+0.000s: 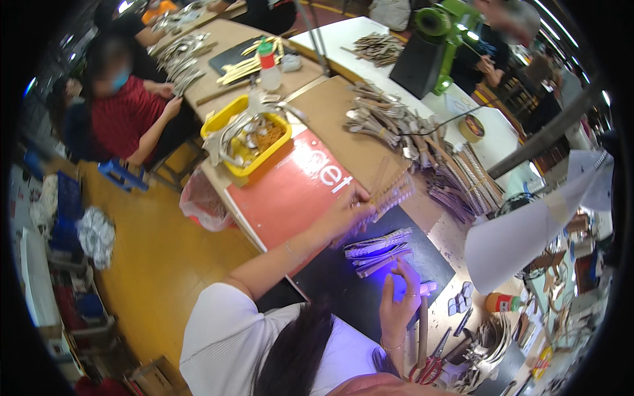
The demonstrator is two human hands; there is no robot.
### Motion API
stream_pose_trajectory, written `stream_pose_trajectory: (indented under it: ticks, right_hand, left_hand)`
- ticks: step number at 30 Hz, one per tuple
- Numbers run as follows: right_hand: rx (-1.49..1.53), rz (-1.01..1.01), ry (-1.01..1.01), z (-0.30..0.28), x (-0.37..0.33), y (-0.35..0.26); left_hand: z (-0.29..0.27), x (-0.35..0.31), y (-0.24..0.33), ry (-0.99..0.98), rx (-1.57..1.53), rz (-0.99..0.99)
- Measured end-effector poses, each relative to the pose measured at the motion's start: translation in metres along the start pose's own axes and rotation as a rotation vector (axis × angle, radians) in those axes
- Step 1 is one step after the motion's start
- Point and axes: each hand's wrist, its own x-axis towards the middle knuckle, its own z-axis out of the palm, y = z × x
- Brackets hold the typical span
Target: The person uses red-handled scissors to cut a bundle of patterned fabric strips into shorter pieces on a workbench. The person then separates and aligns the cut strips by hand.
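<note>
My left hand [350,214] is closed on a bundle of thin strips [394,195], blurred by motion, above the far edge of a black mat [330,288]. Another banded bundle of strips [378,252], with a braided pattern on top, lies on the mat under blue-violet light. Just nearer to me, my right hand [400,298] is raised with thumb and fingers apart, and nothing shows in it. Beside its fingers is a small pinkish lit object [428,288] whose kind I cannot make out.
A yellow basket [269,149] of bands and strips stands on a red board [284,198]. Strip bundles [456,171] are piled far right. A white cone shade [512,241] hangs at right, above red-handled scissors [430,369]. A co-worker in red [125,122] sits at far left.
</note>
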Motion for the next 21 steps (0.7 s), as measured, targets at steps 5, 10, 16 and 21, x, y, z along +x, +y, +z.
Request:
stream_pose_trajectory:
  ticks: [5,10,16,21]
  right_hand:
    - [-0.002,0.031,-0.203,0.018,-0.01,0.013]
    - [-0.036,0.062,-0.366,0.038,-0.029,0.022]
    - [-0.101,-0.102,-0.411,0.06,-0.034,0.022]
    - [-0.022,-0.013,-0.401,0.055,-0.033,0.021]
  left_hand:
    - [-0.068,-0.004,0.041,0.286,0.313,0.143]
    - [-0.189,-0.017,0.12,0.845,1.116,0.375]
    - [-0.334,0.008,0.158,1.134,1.657,0.327]
    - [-0.345,0.045,0.135,0.782,1.833,0.064]
